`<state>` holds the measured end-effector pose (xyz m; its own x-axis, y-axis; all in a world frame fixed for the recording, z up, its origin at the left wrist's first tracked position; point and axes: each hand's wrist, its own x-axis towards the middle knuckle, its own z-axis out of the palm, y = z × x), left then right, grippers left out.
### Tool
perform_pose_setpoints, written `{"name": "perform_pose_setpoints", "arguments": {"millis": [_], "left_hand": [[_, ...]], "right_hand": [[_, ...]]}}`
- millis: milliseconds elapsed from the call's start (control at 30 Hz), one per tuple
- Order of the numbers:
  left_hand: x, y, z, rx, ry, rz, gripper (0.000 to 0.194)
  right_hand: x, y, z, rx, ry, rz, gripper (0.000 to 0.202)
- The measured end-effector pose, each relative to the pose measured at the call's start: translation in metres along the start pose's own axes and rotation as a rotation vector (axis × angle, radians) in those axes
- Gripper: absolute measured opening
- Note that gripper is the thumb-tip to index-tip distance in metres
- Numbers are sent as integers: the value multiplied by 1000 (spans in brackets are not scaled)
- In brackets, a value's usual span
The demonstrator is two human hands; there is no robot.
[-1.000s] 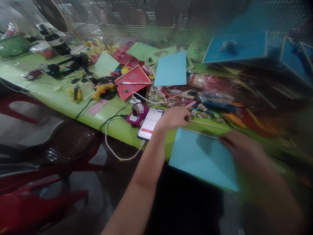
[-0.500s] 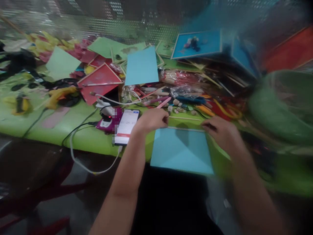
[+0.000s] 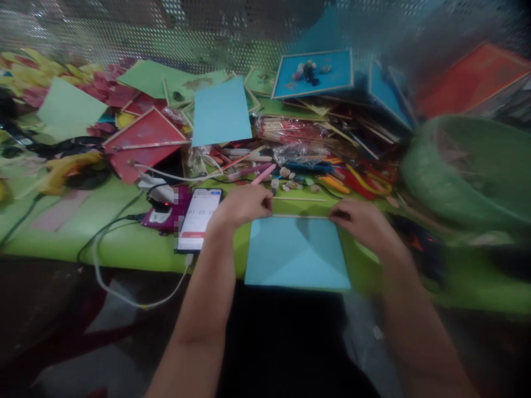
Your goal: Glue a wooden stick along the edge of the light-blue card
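A light blue sheet (image 3: 296, 254) lies flat at the front edge of the green table, close to my body. Along its far edge runs a thin pale stick (image 3: 301, 216). My left hand (image 3: 246, 204) is closed in a pinch at the stick's left end, by the sheet's far left corner. At the far right corner, my right hand (image 3: 359, 218) pinches the other end. My fingers hide both stick ends. A second thin stick (image 3: 301, 199) rests on the table just beyond, parallel to the first.
Left of my left arm lie a lit phone (image 3: 199, 218) and a purple power strip (image 3: 168, 213) with cables. Pens, pebbles (image 3: 286, 174) and framed cards (image 3: 313, 74) crowd the back. A green basin (image 3: 464, 166) stands right; a yellow glue gun (image 3: 70, 171) lies left.
The view has swung right, so the scene sits farther left. My right fingers have come down onto the sheet's far right corner. My left hand stays at the left corner.
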<state>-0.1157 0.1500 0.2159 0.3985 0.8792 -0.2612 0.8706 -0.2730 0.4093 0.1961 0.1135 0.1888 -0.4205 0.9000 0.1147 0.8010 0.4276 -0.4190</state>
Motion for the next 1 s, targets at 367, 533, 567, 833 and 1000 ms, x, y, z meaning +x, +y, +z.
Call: {"name": "perform_pose_setpoints", "arguments": {"millis": [367,533,567,833,1000], "left_hand": [[-1,2,-1,29,-15,1,13],[-1,4,-1,40,-19,20,9],[-1,5,0,47,-2,22,8],[5,13,12,148,223,-63,9],[6,20,11,99,325,-59,8]], "right_hand": [[1,-1,0,2,-10,4,10],[1,3,7,-72,27,18,11],[1,4,8,-97,43,33,11],[2,4,16,-219,153,142,10],[7,4,13,-132,327,165,12]]}}
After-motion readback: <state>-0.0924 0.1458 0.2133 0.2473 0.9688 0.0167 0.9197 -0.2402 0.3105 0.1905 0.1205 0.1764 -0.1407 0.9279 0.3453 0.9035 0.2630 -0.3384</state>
